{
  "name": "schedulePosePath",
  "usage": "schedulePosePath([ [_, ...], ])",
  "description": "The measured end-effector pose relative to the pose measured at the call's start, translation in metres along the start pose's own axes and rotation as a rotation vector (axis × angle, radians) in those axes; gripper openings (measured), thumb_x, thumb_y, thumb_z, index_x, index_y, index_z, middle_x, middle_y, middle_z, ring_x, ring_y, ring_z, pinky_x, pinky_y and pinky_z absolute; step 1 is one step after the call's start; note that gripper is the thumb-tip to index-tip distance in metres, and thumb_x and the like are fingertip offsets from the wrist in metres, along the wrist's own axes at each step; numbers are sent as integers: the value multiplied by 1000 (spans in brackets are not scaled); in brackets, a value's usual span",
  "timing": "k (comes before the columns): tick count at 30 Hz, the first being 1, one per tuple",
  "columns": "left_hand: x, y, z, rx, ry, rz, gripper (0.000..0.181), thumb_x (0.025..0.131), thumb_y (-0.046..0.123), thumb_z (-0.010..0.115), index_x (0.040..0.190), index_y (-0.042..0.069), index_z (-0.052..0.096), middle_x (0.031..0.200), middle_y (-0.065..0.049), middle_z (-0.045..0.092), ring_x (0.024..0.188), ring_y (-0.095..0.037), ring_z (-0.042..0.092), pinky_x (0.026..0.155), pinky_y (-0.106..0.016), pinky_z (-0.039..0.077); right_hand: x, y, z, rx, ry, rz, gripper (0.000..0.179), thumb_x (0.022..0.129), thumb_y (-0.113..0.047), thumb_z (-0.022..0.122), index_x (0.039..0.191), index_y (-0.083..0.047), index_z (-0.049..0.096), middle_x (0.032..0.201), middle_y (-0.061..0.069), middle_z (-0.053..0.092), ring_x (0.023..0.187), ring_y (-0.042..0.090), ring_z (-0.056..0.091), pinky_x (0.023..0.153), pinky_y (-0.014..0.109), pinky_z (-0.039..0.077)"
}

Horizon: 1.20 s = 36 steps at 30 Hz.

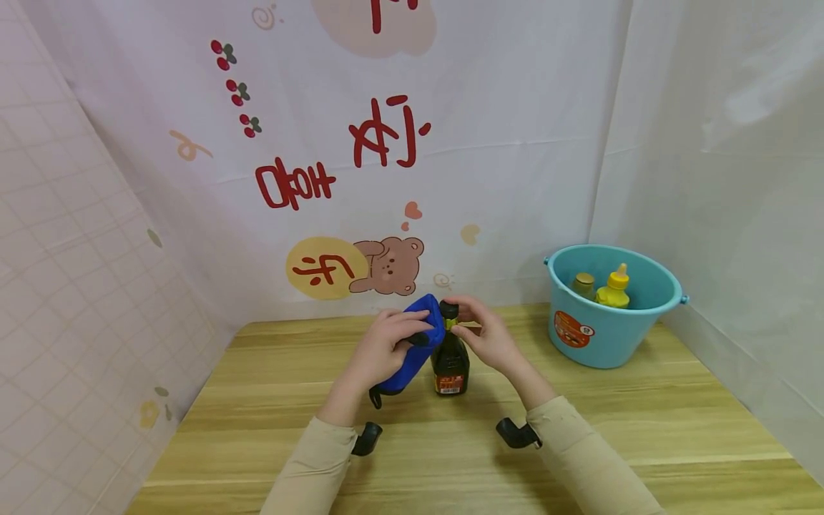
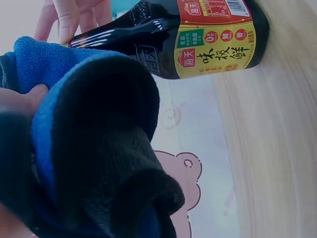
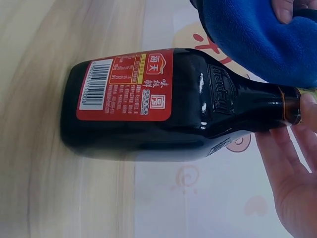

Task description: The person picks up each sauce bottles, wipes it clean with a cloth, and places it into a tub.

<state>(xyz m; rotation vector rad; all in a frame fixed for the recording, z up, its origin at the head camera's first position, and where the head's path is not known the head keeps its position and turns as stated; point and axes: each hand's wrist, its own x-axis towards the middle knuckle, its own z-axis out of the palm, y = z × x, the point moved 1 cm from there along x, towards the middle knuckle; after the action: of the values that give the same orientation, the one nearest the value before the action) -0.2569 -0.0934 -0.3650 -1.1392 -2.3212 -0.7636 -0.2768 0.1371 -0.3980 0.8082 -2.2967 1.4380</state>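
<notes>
A dark soy sauce bottle (image 1: pixel 450 365) with a red and yellow label stands upright on the wooden table. My right hand (image 1: pixel 491 340) grips it at the neck, thumb and fingers on either side just below the black cap (image 1: pixel 448 309). Left of the bottle, my left hand (image 1: pixel 386 345) holds a blue cloth (image 1: pixel 410 366), folded over, its dark underside and edging showing in the left wrist view. The cloth (image 3: pixel 257 44) comes right up against the bottle's neck. In the right wrist view the barcode side of the bottle (image 3: pixel 188 109) faces the camera.
A light blue bucket (image 1: pixel 601 335) stands at the table's back right, holding a yellow squeeze bottle (image 1: pixel 614 292) and a jar with a tan lid (image 1: pixel 584 285). Behind the wooden table (image 1: pixel 631 436) hangs a white printed curtain (image 1: pixel 502 179).
</notes>
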Motion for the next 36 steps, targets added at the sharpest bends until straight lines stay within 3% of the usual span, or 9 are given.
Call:
schedulePosePath([
  [5, 2, -2, -1, 17, 27, 29, 40, 84, -13, 67, 114, 12, 75, 132, -5, 64, 115, -30, 57, 98, -45, 47, -2, -25, -1, 25, 24, 4, 51, 90, 9, 64, 139, -1, 51, 124, 22, 62, 105, 39, 63, 83, 50, 56],
  [8, 4, -2, -2, 32, 35, 41, 40, 83, -13, 67, 114, 13, 75, 132, -4, 64, 113, -30, 57, 96, -45, 48, -3, -29, 0, 29, 40, 31, 54, 89, 13, 63, 141, 5, 47, 122, 28, 60, 104, 43, 62, 82, 52, 56],
  [12, 3, 0, -1, 49, 35, 45, 41, 83, -12, 68, 114, 14, 75, 132, -4, 64, 112, -29, 56, 94, -43, 50, -1, -8, 5, 41, 61, 63, 57, 90, 10, 65, 143, 1, 47, 123, 25, 60, 105, 41, 63, 82, 52, 56],
  [21, 0, -1, 8, 72, 44, 65, 38, 84, -10, 69, 112, 14, 76, 130, -5, 65, 112, -32, 58, 95, -46, 49, -3, -8, 5, 47, 68, 93, 53, 92, 4, 66, 141, -8, 52, 119, 20, 63, 104, 37, 65, 84, 51, 55],
  [28, -5, -5, 18, 100, 15, 73, 34, 84, -8, 71, 110, 14, 77, 127, -5, 67, 114, -32, 59, 98, -45, 48, -2, -8, 4, -8, 61, 64, 51, 91, 2, 67, 139, -8, 53, 114, 19, 65, 100, 37, 66, 81, 50, 56],
  [36, -13, -9, 25, 113, -79, 38, 38, 84, -9, 71, 110, 17, 77, 128, -1, 66, 112, -28, 59, 96, -44, 48, -2, -5, 2, 34, 49, 100, 48, 93, 0, 66, 138, -7, 53, 115, 20, 63, 103, 40, 65, 82, 51, 55],
])
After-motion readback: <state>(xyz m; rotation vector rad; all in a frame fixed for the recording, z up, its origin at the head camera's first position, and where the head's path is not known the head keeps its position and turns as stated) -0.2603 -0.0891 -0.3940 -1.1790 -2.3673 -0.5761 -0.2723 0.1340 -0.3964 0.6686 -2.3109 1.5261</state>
